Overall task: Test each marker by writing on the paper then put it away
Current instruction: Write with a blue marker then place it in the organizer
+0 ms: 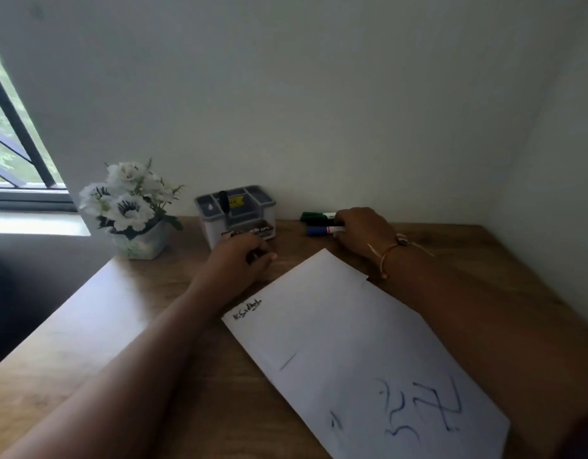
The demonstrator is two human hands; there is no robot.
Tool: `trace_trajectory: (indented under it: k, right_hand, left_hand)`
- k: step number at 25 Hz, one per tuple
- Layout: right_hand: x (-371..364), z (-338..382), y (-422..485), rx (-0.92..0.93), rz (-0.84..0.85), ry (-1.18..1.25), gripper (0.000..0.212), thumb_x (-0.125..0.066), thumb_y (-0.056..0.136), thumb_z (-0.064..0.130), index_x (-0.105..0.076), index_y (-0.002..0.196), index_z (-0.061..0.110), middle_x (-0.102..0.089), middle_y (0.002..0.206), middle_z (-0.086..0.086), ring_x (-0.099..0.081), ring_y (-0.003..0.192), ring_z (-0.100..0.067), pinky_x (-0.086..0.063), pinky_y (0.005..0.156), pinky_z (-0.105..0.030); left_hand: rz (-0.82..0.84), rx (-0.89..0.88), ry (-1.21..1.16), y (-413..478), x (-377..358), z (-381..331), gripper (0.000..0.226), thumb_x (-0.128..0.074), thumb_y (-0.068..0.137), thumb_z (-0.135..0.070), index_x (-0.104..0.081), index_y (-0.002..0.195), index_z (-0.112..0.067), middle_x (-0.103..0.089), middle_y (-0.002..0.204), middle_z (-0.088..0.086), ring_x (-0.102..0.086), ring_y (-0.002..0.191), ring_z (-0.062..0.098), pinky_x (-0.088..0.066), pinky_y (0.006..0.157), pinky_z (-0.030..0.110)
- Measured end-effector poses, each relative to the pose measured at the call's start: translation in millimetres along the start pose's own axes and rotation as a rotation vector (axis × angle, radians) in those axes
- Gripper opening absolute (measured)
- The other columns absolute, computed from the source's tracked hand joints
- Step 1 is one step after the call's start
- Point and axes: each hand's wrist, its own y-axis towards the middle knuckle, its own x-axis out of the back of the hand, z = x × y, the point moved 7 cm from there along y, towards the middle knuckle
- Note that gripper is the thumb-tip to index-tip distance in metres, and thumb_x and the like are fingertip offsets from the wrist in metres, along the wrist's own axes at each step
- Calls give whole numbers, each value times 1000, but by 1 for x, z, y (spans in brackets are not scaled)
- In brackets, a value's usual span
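A white paper [352, 342] lies slanted on the wooden desk [87, 326], with a small black scribble near its far corner and blue scribbles at its near end. Three markers lie side by side against the back wall: a green marker [314, 215], a black marker [317, 222] and a blue marker [317, 230]. My right hand [365, 231] rests over their right ends, its fingers and thumb pinching the blue marker, which still lies on the desk. My left hand [241, 260] sits on the desk in front of a grey organiser box [236, 213], fingers loosely curled around nothing. One black marker [224, 202] stands in the box.
A pot of white flowers [130, 210] stands at the back left, beside the box. White walls close off the desk at the back and on the right. A window with dark bars [14, 127] is at the far left.
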Motion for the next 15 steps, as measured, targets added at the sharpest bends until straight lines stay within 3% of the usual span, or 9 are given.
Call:
trace_trajectory:
  k: [6, 10, 13, 15]
  right_hand:
    - [6, 14, 5, 70, -54, -121, 31, -61, 86, 41, -70, 105, 19, -66, 98, -8, -61, 87, -26, -43, 67, -30]
    - [51, 51, -36, 152, -113, 224, 17, -57, 87, 39, -59, 93, 23, -65, 84, 0, -60, 73, -17, -48, 60, -31]
    - [62, 83, -83, 268, 4, 422, 19, -58, 87, 37, -60, 103, 28, -67, 86, 8, -63, 74, -9, -54, 64, -31]
    - [58, 87, -101, 278, 46, 509, 26, -57, 89, 34, -61, 114, 30, -67, 88, 10, -63, 74, -2, -52, 64, -26]
  left_hand:
    - [8, 10, -6, 1, 0, -1, 21, -65, 92, -34, -70, 107, -20, -67, 99, -7, -61, 89, 9, -42, 69, 14]
    - [-79, 92, -175, -2, 7, -6, 35, -64, 93, -37, -56, 124, -24, -60, 97, -13, -58, 83, 2, -45, 67, 15]
    - [-102, 39, -314, -4, 8, -19, 25, -58, 95, -41, -57, 115, -25, -67, 91, -7, -64, 76, 8, -54, 66, 29]
    - [-66, 11, -348, -5, 6, -26, 18, -59, 96, -35, -64, 103, -19, -68, 82, -2, -64, 68, 9, -55, 63, 30]
